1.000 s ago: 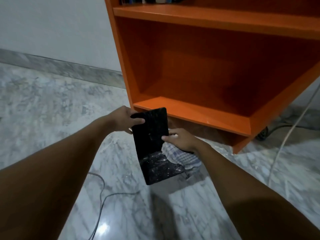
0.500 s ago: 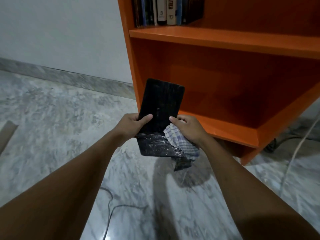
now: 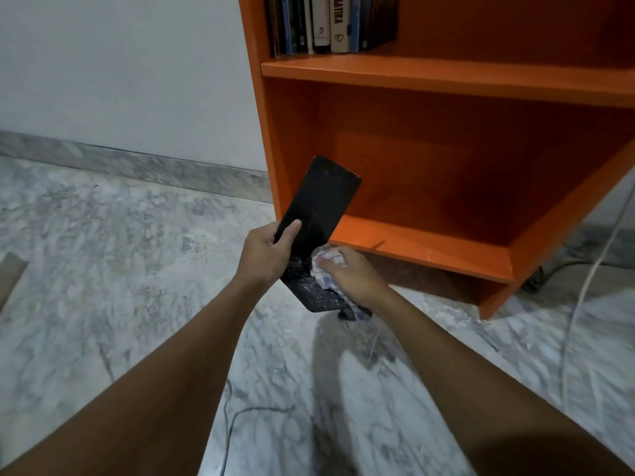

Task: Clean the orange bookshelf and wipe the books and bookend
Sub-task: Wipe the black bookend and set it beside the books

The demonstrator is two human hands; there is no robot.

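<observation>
1. One black bookend, L-shaped, is up in the air in front of the orange bookshelf, its long plate tilted toward the lower compartment.
2. The left hand grips it at the bend, thumb across the plate's face.
3. The right hand is closed on one checked cloth, bunched and pressed onto the bookend's short, dust-speckled plate.
4. Two hands, both busy; nothing loose in either.
5. Two shelf boards are in view: the upper one carries a row of upright books, packed against the left wall. Roughly a dozen spines, but the count blurs at the dark ones.
6. To the right of the books, the upper board runs bare.
7. The lower compartment stands open, its front lip just beyond the right hand.
8. Below, a marble floor, wide open to the left.
9. Two cables: a thin one curls on the floor between the forearms, and a pale one trails down the right side near the bookshelf's corner.
</observation>
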